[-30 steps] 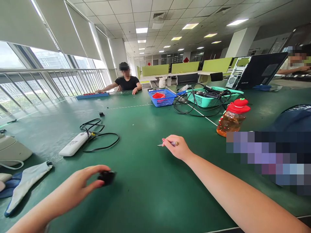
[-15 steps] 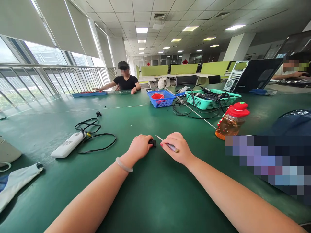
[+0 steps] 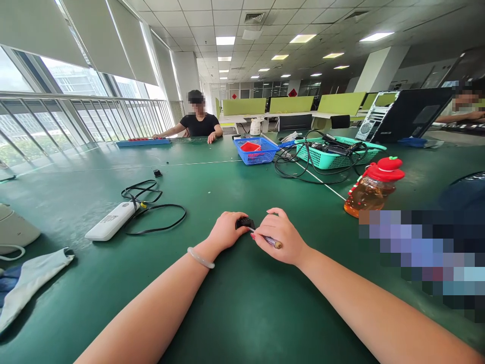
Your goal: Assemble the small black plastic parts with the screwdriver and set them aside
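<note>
On the green tabletop, my left hand (image 3: 228, 230) is closed around a small black block (image 3: 245, 223), which looks like a plug or connector housing. Its far side shows dark details too small to make out. My right hand (image 3: 281, 236) pinches a slim screwdriver-like tool (image 3: 273, 242) with a pale purple shaft and a brownish butt end. The tool's thin tip points left and meets the near right edge of the block; whether it sits inside cannot be seen. A pale bangle (image 3: 200, 258) circles my left wrist.
To the left lie a white power bank (image 3: 111, 221) and a looped black cable (image 3: 162, 231). A red-lidded bottle (image 3: 373, 189) stands right. Farther back are a blue basket (image 3: 255, 157), a teal basket (image 3: 326, 159) with cables, and a seated person (image 3: 200, 124).
The tool's tip has moved from a gap beside the black block to touching it. My left hand has turned the block so more of it shows. The view has shifted slightly.
</note>
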Motion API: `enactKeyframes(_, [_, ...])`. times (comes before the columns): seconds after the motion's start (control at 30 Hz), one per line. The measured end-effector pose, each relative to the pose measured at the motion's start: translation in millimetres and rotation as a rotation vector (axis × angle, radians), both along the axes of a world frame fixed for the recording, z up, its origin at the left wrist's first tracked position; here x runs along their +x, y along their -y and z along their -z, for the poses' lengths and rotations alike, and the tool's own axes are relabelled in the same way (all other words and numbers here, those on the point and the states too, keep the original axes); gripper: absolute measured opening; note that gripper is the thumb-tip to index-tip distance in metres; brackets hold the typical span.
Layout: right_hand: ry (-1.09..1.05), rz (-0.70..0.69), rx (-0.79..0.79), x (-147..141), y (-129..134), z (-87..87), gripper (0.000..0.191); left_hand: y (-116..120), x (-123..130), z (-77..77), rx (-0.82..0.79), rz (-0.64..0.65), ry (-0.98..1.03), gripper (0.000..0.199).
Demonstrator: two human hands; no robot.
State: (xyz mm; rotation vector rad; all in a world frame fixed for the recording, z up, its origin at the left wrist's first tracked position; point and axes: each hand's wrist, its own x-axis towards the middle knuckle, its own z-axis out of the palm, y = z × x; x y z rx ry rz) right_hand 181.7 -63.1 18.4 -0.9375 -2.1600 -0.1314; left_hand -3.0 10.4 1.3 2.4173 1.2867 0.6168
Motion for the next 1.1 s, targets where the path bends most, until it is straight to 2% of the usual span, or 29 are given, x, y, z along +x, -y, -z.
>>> enactKeyframes(0.13, [0.049,0.007,0.069,0.4,1.4,-2.7,0.029,-1.1,-1.6,1.1,-0.005,0.023,0.004,0.034])
enactKeyframes(0.27, [0.187,0.0,0.142,-3.1,3.5,-4.3,0.027,-1.8,-2.2,0.5,-0.005,0.023,0.01,0.035])
enactKeyframes(0.43, [0.312,-0.006,0.137,-5.7,2.1,0.5,0.022,-1.2,-1.6,-1.5,-0.014,0.006,-0.002,0.037])
enactKeyframes(0.77, [0.24,0.035,0.204,0.7,1.1,-6.0,0.025,-2.5,-2.4,-0.9,0.006,0.008,0.013,0.036])
enactKeyframes(1.1, [0.194,0.055,0.187,-0.1,0.8,-5.8,0.025,-2.3,-2.8,0.5,0.004,0.017,0.026,0.036])
